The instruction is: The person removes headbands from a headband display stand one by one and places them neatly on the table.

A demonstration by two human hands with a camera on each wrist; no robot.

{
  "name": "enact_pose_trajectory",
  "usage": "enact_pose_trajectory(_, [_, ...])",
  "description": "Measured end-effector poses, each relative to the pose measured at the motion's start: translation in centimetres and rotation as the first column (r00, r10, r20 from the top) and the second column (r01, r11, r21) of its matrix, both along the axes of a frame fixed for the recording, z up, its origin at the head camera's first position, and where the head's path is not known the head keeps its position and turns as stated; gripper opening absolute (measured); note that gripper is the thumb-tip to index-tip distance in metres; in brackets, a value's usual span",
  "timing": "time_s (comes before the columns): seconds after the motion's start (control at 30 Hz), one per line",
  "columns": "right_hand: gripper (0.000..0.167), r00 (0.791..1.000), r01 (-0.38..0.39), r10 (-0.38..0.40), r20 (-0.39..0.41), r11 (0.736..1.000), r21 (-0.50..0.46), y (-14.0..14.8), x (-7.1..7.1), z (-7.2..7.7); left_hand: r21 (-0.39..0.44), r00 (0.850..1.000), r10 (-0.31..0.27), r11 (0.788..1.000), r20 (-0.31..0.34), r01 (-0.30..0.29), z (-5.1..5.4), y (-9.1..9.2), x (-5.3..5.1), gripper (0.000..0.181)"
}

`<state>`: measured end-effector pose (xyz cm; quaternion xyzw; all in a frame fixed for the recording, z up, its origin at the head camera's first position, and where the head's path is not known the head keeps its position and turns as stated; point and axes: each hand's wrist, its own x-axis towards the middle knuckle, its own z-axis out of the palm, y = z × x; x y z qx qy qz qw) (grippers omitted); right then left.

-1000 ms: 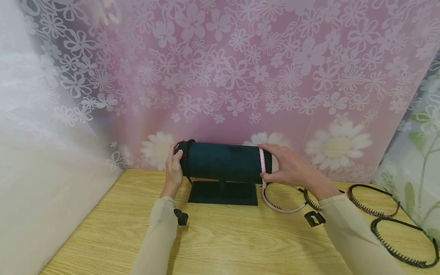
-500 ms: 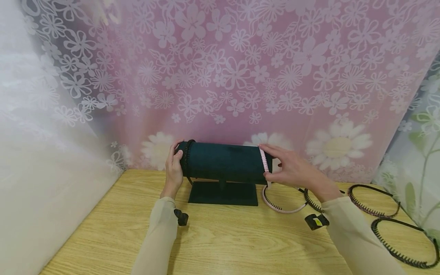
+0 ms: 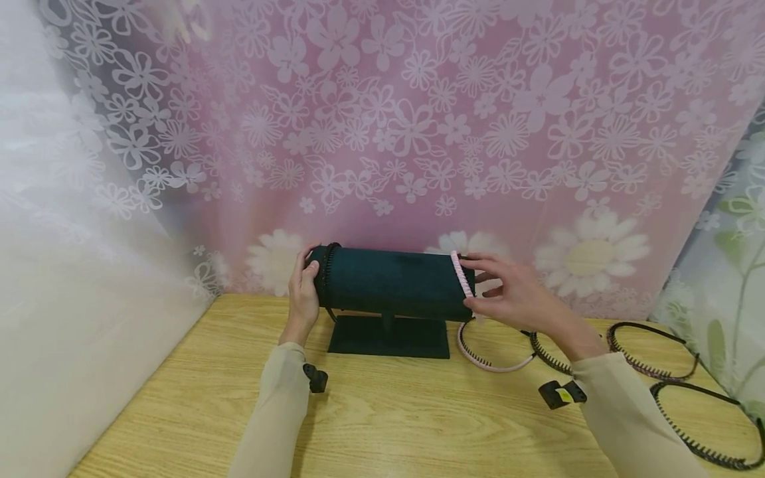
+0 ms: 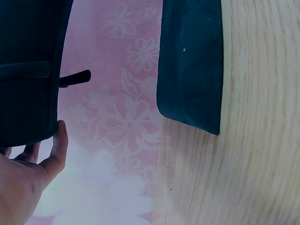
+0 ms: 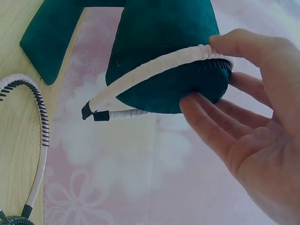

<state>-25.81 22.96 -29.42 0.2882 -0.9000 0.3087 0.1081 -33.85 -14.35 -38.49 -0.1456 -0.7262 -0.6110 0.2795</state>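
A dark green velvet headband display stand (image 3: 391, 280) has a horizontal roll on a flat base. My left hand (image 3: 303, 293) grips the roll's left end, its thumb in front and fingers behind. Beside that thumb, a black toothed headband (image 3: 326, 273) sits round the roll. At the right end, my right hand (image 3: 516, 295) holds a pink wrapped headband (image 3: 461, 273) between thumb and fingers. This headband slants across the roll; in the right wrist view its black-tipped ends (image 5: 87, 110) hang past the roll's edge, and the stand's end (image 5: 173, 89) shows beneath.
Right of the base, a second pink headband (image 3: 496, 369) lies on the wooden table (image 3: 382, 411). Farther right are dark toothed headbands (image 3: 642, 367), one partly behind my right forearm. A pink floral curtain (image 3: 382, 133) hangs close behind the stand.
My right hand has shifted slightly right. The pink headband's lower part has swung right, so it went from nearly upright to slanted on the roll. My left hand and the stand stay put.
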Motion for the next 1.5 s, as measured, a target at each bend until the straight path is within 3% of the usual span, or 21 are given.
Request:
enact_pose_trajectory(0.17, [0.053,0.997,0.007,-0.008,-0.077,1.0,-0.02,0.1,0.4,-0.2,0.006,1.0,-0.006,1.0,-0.003,0.006,0.0,-0.1,0.0,0.048])
enact_pose_trajectory(0.53, [0.047,0.992,0.032,-0.035,-0.12,0.999,-0.024,0.5,0.9,-0.8,0.016,0.998,-0.052,0.999,0.039,0.051,0.2,-0.2,0.1,0.048])
enact_pose_trajectory(0.6, [0.047,0.991,0.04,-0.042,-0.124,0.999,-0.026,0.5,1.0,-0.9,0.009,0.997,-0.056,0.998,0.05,0.056,0.6,-0.2,0.4,0.048])
enact_pose_trajectory(0.8, [0.046,0.99,0.06,-0.062,-0.125,0.998,-0.022,0.5,1.5,-1.0,0.001,0.997,-0.052,0.999,0.063,0.052,2.5,0.4,2.8,0.047])
enact_pose_trajectory(0.93, [0.044,0.989,0.071,-0.075,-0.131,0.997,-0.033,0.6,1.7,-1.1,0.01,0.997,-0.046,0.999,0.059,0.046,2.8,0.6,3.2,0.047])
enact_pose_trajectory(1.13, [0.043,0.973,0.09,-0.102,-0.208,0.994,-0.067,1.0,1.9,-1.6,0.022,0.997,-0.046,0.999,0.055,0.045,2.6,0.6,2.9,0.048])
enact_pose_trajectory(1.37, [0.046,0.961,0.096,-0.111,-0.253,0.993,-0.07,1.9,2.7,-1.9,0.012,1.0,0.001,1.0,0.004,-0.001,-0.1,0.0,-0.1,0.049])
enact_pose_trajectory(1.5, [0.048,0.96,0.08,-0.096,-0.264,0.994,-0.071,2.5,3.2,-2.2,0.011,1.0,-0.005,1.0,0.008,0.004,-0.2,-0.1,0.0,0.049])
